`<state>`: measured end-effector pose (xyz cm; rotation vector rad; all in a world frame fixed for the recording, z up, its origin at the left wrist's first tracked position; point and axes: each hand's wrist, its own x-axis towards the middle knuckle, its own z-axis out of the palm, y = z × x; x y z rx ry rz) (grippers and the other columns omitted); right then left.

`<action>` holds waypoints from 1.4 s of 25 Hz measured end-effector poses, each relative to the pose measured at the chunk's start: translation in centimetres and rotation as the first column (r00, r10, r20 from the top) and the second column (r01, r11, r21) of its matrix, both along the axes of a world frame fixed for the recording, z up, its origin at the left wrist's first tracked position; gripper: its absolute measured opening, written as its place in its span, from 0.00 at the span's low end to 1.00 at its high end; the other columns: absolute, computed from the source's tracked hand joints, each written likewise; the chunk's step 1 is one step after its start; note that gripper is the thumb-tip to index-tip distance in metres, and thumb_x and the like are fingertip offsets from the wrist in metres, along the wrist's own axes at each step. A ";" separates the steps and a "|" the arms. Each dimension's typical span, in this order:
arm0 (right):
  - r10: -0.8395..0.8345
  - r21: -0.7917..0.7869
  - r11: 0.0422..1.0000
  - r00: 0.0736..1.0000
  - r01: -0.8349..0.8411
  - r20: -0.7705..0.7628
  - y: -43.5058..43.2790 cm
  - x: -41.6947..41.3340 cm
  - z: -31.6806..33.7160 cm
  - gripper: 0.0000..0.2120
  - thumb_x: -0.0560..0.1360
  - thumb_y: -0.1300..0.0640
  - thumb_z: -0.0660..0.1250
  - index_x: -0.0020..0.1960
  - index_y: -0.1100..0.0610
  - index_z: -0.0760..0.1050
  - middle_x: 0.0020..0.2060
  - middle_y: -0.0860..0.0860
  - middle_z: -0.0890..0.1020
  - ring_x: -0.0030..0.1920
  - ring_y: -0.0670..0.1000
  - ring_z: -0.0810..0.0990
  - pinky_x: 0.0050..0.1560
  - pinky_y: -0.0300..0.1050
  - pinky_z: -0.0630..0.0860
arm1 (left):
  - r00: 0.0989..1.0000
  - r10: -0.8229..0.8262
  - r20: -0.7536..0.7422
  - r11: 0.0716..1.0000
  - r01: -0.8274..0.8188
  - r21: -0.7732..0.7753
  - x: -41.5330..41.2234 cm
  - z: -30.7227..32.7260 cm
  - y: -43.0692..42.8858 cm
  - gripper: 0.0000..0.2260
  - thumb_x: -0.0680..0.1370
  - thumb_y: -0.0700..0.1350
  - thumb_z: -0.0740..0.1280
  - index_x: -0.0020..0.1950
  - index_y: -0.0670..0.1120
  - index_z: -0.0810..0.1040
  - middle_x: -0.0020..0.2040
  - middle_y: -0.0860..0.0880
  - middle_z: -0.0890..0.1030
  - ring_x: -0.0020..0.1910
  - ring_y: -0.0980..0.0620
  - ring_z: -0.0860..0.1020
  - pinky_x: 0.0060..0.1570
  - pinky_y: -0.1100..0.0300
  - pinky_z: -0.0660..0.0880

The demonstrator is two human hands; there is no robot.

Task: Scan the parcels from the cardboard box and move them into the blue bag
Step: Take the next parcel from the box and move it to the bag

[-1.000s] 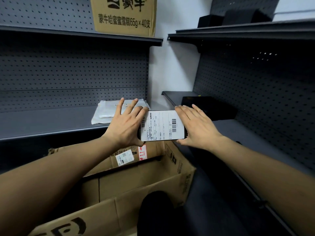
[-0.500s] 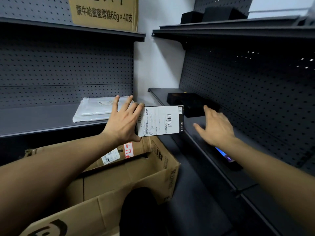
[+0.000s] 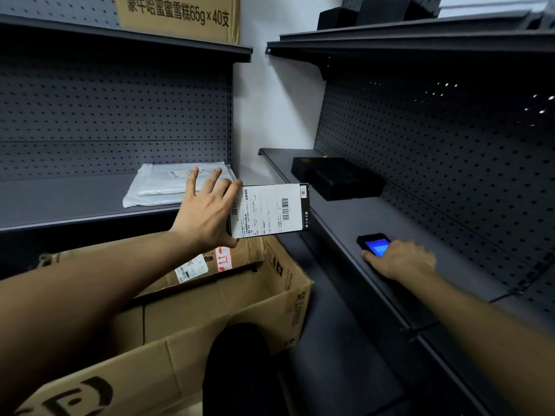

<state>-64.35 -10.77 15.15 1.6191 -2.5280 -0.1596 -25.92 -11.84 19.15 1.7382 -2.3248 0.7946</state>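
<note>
My left hand [image 3: 207, 211] grips the left end of a small parcel [image 3: 270, 210], a dark box with a white barcode label facing me, held above the open cardboard box [image 3: 240, 298]. My right hand [image 3: 401, 259] rests on a black handheld scanner [image 3: 375, 244] with a lit blue screen, lying on the right shelf [image 3: 339, 220]. Its fingers curl over the scanner's near end; whether they grip it is unclear. No blue bag is in view.
White plastic mailers [image 3: 174, 183] lie on the left shelf [image 3: 60, 202]. Black boxes [image 3: 339, 177] sit at the back of the right shelf. A printed carton [image 3: 180, 13] stands on the upper left shelf. A dark rounded shape [image 3: 237, 367] is at the bottom centre.
My right hand let go of the parcel's right end and moved right and down onto the scanner. The left hand keeps holding the parcel alone.
</note>
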 end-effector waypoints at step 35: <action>0.153 -0.063 0.988 0.958 -0.142 0.241 1.9 3.3 6.0 0.35 0.62 0.21 0.67 0.45 0.53 0.68 0.46 0.53 0.73 0.47 0.57 0.75 0.43 0.47 0.70 | 0.995 0.079 0.057 0.997 -0.079 0.005 -0.8 -0.7 0.5 0.56 0.59 0.72 0.72 0.77 0.45 0.55 0.71 0.45 0.68 0.80 0.41 0.52 0.74 0.32 0.41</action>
